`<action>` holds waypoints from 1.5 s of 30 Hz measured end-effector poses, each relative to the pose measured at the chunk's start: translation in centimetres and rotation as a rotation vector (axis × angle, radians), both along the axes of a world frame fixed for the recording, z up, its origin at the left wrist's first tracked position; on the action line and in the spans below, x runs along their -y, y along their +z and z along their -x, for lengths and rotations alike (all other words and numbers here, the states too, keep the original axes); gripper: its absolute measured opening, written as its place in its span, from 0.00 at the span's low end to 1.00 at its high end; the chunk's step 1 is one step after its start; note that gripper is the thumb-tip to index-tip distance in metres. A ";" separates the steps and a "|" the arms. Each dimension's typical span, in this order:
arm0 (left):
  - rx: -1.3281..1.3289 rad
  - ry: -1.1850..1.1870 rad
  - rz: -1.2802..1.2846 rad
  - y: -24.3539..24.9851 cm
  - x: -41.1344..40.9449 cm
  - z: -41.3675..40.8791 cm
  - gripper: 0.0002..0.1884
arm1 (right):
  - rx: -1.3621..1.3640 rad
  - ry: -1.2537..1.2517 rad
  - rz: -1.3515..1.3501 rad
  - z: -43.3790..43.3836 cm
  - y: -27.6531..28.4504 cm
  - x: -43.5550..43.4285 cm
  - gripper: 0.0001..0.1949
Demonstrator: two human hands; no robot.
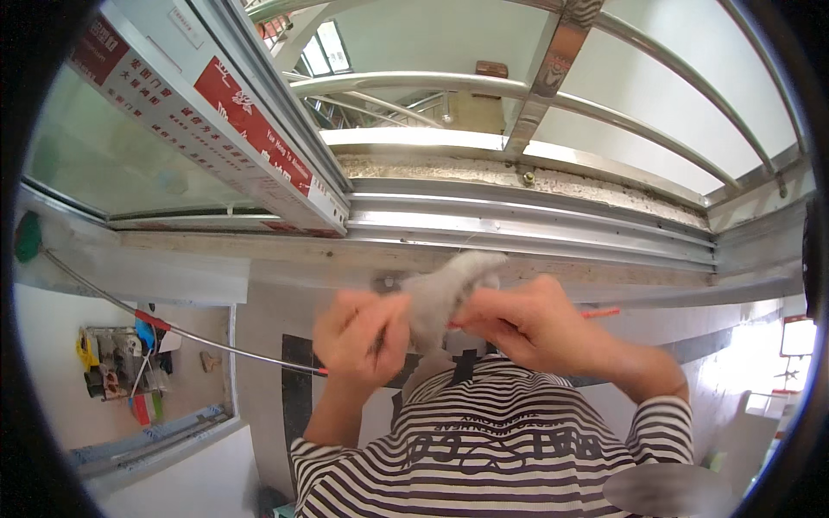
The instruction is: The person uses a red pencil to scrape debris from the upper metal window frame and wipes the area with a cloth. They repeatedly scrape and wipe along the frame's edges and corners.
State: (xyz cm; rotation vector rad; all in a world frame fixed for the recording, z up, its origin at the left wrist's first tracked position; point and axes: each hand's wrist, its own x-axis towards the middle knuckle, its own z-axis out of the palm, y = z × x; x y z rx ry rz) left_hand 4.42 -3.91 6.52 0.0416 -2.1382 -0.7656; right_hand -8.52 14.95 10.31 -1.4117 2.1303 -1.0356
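Note:
A light grey cloth (440, 291), perhaps a fabric glove, hangs bunched between my two hands in front of my chest. My left hand (363, 337) is blurred, with its fingers curled in at the cloth's left edge. On the other side my right hand (531, 324) pinches the cloth between thumb and fingers. A bit of red shows at the right fingertips; what it belongs to is hidden. A thin metal pole (239, 348) with a red band and a green end (29, 236) runs from the far left to behind my left wrist. Another red piece (602, 313) pokes out beyond my right wrist.
Ahead lies an aluminium sliding window track (518, 223) on a sill. A glazed sash frame (214, 136) with printed film stands at the left. Stainless steel bars (414, 81) cross the opening outside. Tools hang on a rack (120, 362) at lower left.

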 end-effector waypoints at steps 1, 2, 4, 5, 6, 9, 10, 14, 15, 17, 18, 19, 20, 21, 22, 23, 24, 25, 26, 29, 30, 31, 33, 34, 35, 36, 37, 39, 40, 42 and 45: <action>0.008 0.010 -0.007 0.1 -0.7 -1.1 0.11 | 0.049 0.014 -0.074 -0.2 -0.1 -1.0 0.08; 0.086 0.043 -0.047 -0.4 -0.8 -1.7 0.12 | 0.072 0.005 -0.107 0.2 -0.5 -1.7 0.08; 0.231 0.110 -0.125 -1.3 -0.5 -2.3 0.13 | 0.107 -0.013 -0.171 0.9 -1.1 -2.4 0.08; 0.243 0.084 -0.168 -1.3 -0.6 -2.4 0.14 | 0.125 -0.018 -0.146 0.8 -1.0 -2.5 0.08; 0.260 0.058 -0.222 -1.0 -1.0 -2.5 0.15 | 0.149 -0.022 -0.133 0.5 -0.2 -2.6 0.08; 0.374 -0.098 -0.239 -2.2 -1.2 -2.4 0.15 | 0.025 0.061 -0.056 0.1 0.7 -2.0 0.08; 0.417 -0.161 -0.220 -2.6 -1.2 -2.4 0.14 | -0.055 0.108 -0.023 0.3 1.0 -1.7 0.07; 0.412 0.033 -0.317 -3.1 -1.3 -3.3 0.09 | -0.416 -0.068 -0.179 3.5 4.9 -2.7 0.08; 0.398 0.053 -0.357 -3.3 -0.9 -3.8 0.09 | -0.410 -0.172 -0.143 4.0 5.7 -2.7 0.08; 0.334 0.067 -0.383 -3.8 -0.9 -3.8 0.10 | -0.470 -0.110 -0.138 4.6 6.2 -1.5 0.09; 0.288 0.061 -0.365 -3.9 -0.9 -3.4 0.10 | -0.538 -0.047 -0.105 4.8 5.7 -0.5 0.09; 0.247 0.057 -0.341 -3.9 -0.9 -3.3 0.11 | -0.600 0.016 -0.067 4.9 5.3 0.7 0.09; 0.248 0.063 -0.376 -3.8 -1.0 -3.4 0.11 | -0.635 0.049 -0.114 4.6 5.6 2.2 0.10; 0.248 0.063 -0.410 -3.5 -1.0 -3.4 0.11 | -0.693 0.075 -0.142 4.4 5.4 3.7 0.09; 0.250 0.055 -0.443 -3.2 -1.0 -3.3 0.11 | -0.751 0.094 -0.173 4.4 5.0 5.0 0.09; 0.244 0.053 -0.455 -3.0 -0.9 -3.3 0.11 | -0.808 0.113 -0.204 4.3 4.8 5.9 0.09; 0.237 0.057 -0.474 -3.0 -0.7 -3.4 0.11 | -0.816 0.125 -0.242 4.2 4.8 6.6 0.09; 0.229 0.058 -0.492 -3.1 -0.5 -3.4 0.11 | -0.824 0.134 -0.281 4.1 4.7 7.0 0.09; 0.226 0.060 -0.470 -3.2 -0.3 -3.5 0.10 | -0.833 0.139 -0.322 4.0 4.7 7.2 0.08; 0.224 0.094 -0.429 -3.7 0.7 -4.5 0.09 | -0.986 0.189 -0.512 3.4 7.1 4.7 0.07; 0.222 0.096 -0.425 -3.7 0.9 -4.9 0.08 | -1.019 0.193 -0.633 3.2 8.4 3.6 0.08; 0.219 0.092 -0.417 -3.8 1.0 -5.1 0.07 | -1.050 0.190 -0.754 3.2 9.2 2.4 0.08; 0.177 0.076 -0.428 -4.0 1.3 -4.9 0.10 | -1.009 0.118 -0.600 3.8 9.8 0.0 0.12; 0.159 0.065 -0.431 -4.1 1.4 -4.7 0.11 | -0.967 0.067 -0.553 3.7 9.7 -0.3 0.14; 0.143 0.048 -0.428 -4.2 1.5 -4.5 0.12 | -0.925 0.020 -0.504 3.4 9.5 0.0 0.15; 0.127 0.019 -0.418 -4.2 1.7 -4.1 0.12 | -0.883 -0.042 -0.454 2.9 9.4 0.2 0.16; 0.111 -0.003 -0.407 -4.1 1.9 -3.6 0.13 | -0.878 -0.037 -0.404 2.5 8.8 0.9 0.16; 0.138 -0.022 -0.406 -3.5 2.2 -3.1 0.14 | -0.866 -0.009 -0.297 1.5 6.7 3.1 0.16; 0.153 -0.033 -0.409 -3.3 2.3 -2.9 0.14 | -0.801 0.001 -0.330 0.8 6.0 4.3 0.14; 0.201 -0.039 -0.371 -3.1 2.5 -2.7 0.15 | -0.520 -0.024 -0.248 0.2 3.7 4.9 0.11; 0.183 -0.036 -0.381 -3.6 2.1 -2.2 0.15 | 0.307 -0.172 -0.043 0.0 0.0 4.2 0.07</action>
